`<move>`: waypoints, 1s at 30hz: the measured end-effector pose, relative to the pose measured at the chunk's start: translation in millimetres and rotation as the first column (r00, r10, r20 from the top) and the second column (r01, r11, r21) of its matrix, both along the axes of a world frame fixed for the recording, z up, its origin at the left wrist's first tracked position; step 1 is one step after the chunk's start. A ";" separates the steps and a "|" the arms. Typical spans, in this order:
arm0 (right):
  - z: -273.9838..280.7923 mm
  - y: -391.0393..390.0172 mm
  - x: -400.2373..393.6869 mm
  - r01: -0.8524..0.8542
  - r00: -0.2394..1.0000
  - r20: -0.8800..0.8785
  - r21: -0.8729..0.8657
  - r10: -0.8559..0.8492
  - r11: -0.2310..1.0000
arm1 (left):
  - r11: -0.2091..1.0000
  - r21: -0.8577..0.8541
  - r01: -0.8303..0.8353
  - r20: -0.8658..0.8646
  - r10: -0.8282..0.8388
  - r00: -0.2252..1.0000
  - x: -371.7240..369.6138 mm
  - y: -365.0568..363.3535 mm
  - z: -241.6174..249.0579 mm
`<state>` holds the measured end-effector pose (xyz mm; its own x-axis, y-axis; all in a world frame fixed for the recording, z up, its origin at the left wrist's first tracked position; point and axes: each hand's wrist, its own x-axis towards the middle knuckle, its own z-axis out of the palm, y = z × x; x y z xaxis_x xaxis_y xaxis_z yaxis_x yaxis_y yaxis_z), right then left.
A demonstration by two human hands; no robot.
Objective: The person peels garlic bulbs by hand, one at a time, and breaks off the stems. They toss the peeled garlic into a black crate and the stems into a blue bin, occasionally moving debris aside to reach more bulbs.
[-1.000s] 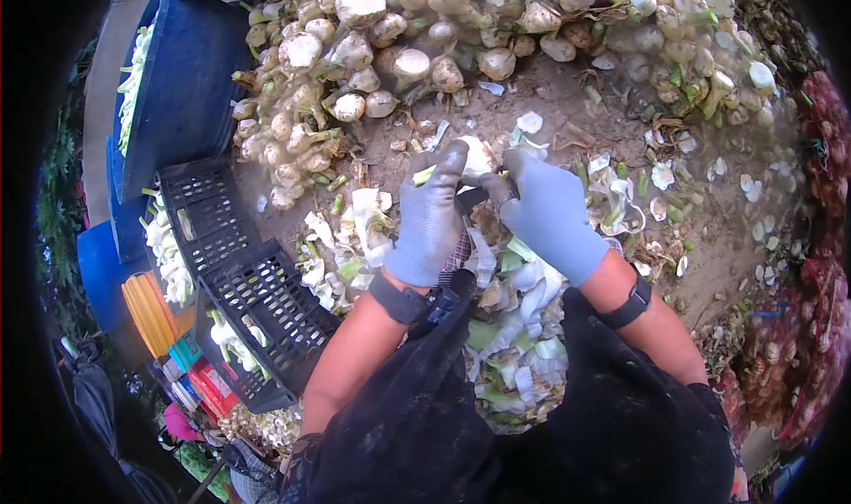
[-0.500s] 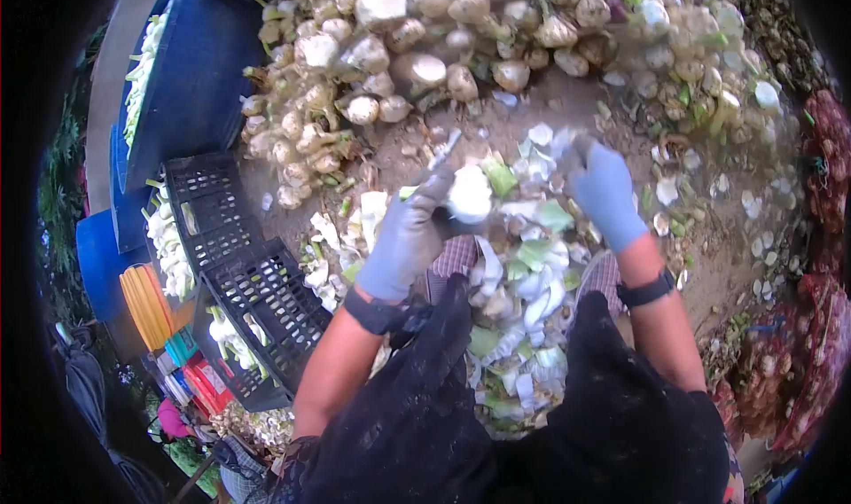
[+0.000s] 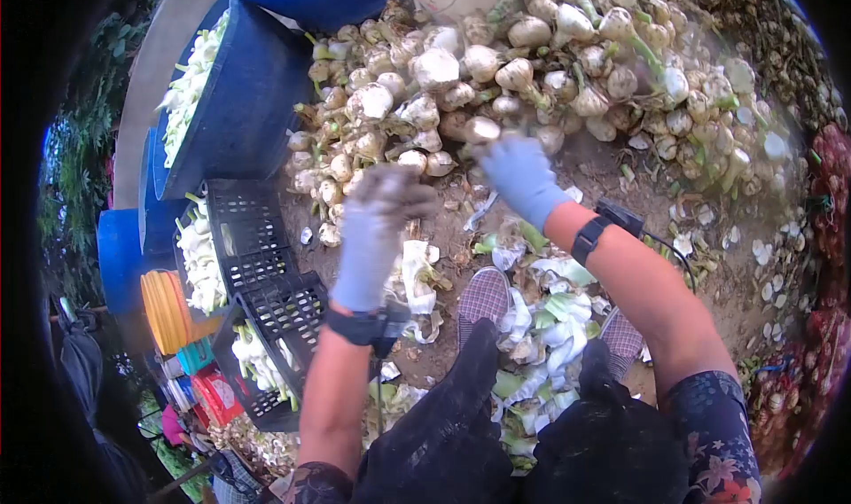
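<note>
My left hand [image 3: 379, 216], in a grey-white glove with dirty fingers, hovers beside the near edge of the bulb pile. Its fingers point to the right but are smeared by motion, and no bulb shows in it. My right hand [image 3: 521, 178], gloved in pale blue, reaches forward to the pile, its fingertips close to a pale cut bulb [image 3: 483, 131]. Blur hides whether they touch it. The heap of garlic-like bulbs [image 3: 434, 68] spreads ahead of both hands. White and green peelings [image 3: 554, 322] lie between my shoes.
At the left stand black plastic crates [image 3: 257, 238] and a large blue tub [image 3: 244, 87], holding trimmed white bulbs with green stems. An orange basket [image 3: 164, 309] is beyond the crates. Red mesh sacks [image 3: 829, 203] line the right edge. My checked shoe [image 3: 486, 300] rests on the soil.
The white bulb that was in my left hand no longer shows there. My right hand has moved forward and left to the pile; my left hand has shifted slightly left. The view has also shifted.
</note>
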<state>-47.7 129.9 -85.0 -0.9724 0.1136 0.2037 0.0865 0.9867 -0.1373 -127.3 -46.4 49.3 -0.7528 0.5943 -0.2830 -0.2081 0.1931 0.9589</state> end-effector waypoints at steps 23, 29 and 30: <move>70.5 -25.2 151.5 0.482 0.833 0.456 -0.876 -0.312 0.009 | 0.976 0.126 0.178 0.516 -0.218 0.828 109.9 14.2 -55.5; 45.5 -38.0 161.2 0.169 0.878 -0.025 -0.919 -0.479 0.357 | 0.952 0.177 0.251 0.640 -0.305 0.705 103.4 21.1 -60.5; 46.0 -36.6 164.1 0.174 0.875 -0.020 -0.919 -0.483 0.354 | 0.951 0.176 0.255 0.643 -0.307 0.701 106.7 21.9 -56.4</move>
<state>116.4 93.3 -39.0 -0.7396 0.6730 -0.0045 0.1856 0.1975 -0.9626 -20.7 -24.6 -7.1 -0.1880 0.7847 -0.5906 -0.7352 0.2863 0.6144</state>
